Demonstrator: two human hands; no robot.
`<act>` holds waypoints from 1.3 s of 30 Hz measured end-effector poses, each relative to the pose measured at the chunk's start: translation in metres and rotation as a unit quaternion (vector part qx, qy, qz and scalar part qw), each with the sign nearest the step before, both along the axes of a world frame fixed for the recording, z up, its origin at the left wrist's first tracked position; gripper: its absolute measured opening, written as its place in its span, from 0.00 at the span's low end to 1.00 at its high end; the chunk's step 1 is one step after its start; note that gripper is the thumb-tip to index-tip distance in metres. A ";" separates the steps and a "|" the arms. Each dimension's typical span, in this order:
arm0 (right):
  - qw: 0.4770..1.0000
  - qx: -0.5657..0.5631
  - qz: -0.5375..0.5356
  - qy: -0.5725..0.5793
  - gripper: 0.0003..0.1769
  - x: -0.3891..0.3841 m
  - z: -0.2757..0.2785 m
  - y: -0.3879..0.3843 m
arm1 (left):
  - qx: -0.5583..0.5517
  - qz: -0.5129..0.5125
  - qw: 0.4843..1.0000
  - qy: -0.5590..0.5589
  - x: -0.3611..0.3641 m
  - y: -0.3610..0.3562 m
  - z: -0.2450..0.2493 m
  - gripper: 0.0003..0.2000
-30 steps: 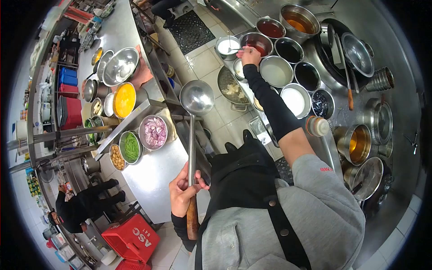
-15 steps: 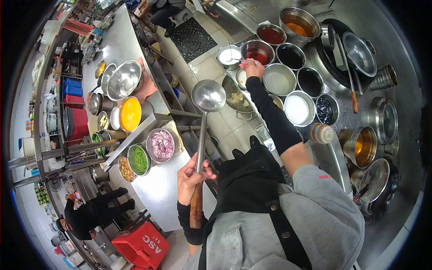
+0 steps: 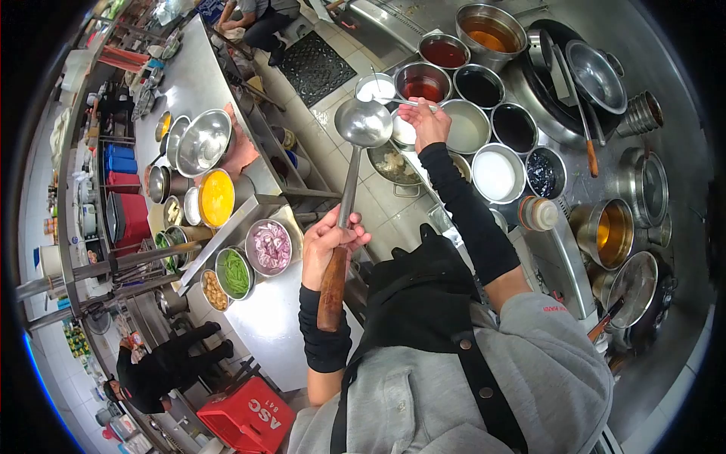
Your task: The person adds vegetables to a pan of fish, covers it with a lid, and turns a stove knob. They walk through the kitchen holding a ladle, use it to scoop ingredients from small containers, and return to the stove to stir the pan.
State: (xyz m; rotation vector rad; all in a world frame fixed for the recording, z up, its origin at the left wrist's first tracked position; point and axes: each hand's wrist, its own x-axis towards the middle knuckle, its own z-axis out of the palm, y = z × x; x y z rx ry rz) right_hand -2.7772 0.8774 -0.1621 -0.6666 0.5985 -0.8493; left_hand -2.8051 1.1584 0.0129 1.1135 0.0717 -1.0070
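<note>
Head view shows our left hand (image 3: 328, 244) wrapped round the ladle (image 3: 352, 181), whose bowl (image 3: 364, 125) has moved up to the thin metal utensil (image 3: 407, 101) our right hand (image 3: 426, 121) pinches, bringing both close together beside the white-filled pot (image 3: 369, 88).

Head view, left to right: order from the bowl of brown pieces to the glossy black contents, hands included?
Brown pieces, green pieces, sliced purple onion, left hand on ladle, right hand with thin metal utensil, white contents right of that hand, glossy black contents. Overlapping things skipped.
</note>
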 end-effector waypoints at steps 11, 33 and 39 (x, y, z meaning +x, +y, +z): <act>0.984 -0.162 0.037 0.071 0.15 -0.018 0.004 0.018 | -0.035 -0.001 0.999 0.014 -0.002 0.004 0.004 0.29; 0.929 -0.339 -0.022 0.146 0.13 -0.054 0.043 0.015 | -0.021 0.014 1.000 0.013 -0.014 0.026 -0.005 0.28; 0.987 -0.155 -0.003 0.043 0.15 -0.053 0.019 0.004 | -0.015 0.025 0.999 0.024 -0.026 0.034 -0.002 0.23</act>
